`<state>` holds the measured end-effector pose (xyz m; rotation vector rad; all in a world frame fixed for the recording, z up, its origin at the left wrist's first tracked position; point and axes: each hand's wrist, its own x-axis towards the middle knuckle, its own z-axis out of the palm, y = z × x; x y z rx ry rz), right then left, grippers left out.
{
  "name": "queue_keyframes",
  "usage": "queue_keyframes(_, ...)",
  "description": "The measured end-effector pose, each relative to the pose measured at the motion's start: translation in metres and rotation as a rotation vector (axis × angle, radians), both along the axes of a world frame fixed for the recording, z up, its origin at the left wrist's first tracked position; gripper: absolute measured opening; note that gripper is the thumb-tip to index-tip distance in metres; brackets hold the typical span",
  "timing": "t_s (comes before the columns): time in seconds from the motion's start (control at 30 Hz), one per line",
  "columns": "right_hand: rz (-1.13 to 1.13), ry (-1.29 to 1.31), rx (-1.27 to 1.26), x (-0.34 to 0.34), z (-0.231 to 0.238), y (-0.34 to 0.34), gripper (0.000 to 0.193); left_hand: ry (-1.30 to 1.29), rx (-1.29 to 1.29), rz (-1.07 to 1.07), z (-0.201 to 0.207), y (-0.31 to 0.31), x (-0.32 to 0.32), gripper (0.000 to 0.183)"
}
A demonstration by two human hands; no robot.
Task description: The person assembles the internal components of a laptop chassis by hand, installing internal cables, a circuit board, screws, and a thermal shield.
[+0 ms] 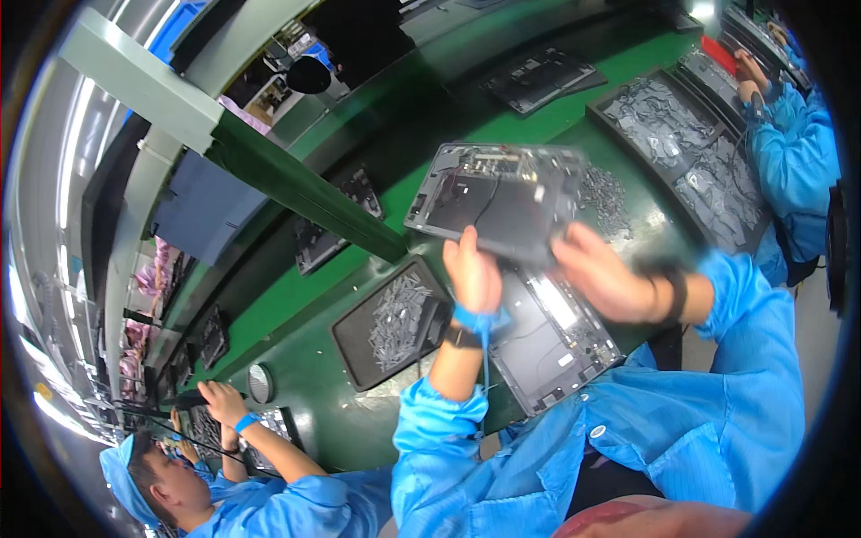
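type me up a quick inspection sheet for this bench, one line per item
Surface: green bench, carrying devices and trays
Job's things: open dark device; second open device nearer the wearer
Clutter: loose grey pieces beside the first device; dark tray of grey strips
Hands: left hand grips the first device's near edge; right hand, blurred, its right corner
Cables: blue cord below the left wristband
Surroundings: co-workers in blue, lower left and right
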<state>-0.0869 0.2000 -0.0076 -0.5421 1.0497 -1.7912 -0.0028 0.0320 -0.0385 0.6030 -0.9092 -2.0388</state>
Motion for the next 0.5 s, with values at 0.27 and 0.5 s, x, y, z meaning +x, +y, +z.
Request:
queue_keyframes(0.27, 0.749, 0.87, 0.064, -0.032, 0.055, 0.082, 0.015, -0.322, -0.098, -0.115, 0.005, 0.06, 0.11, 0.037)
queue_keyframes(0.5, -0.081, 2.163, -0.172, -0.042, 0.023, -0.025, 0.018, -0.449, -0.111, -0.067, -0.013, 0.096, 0.128, 0.039)
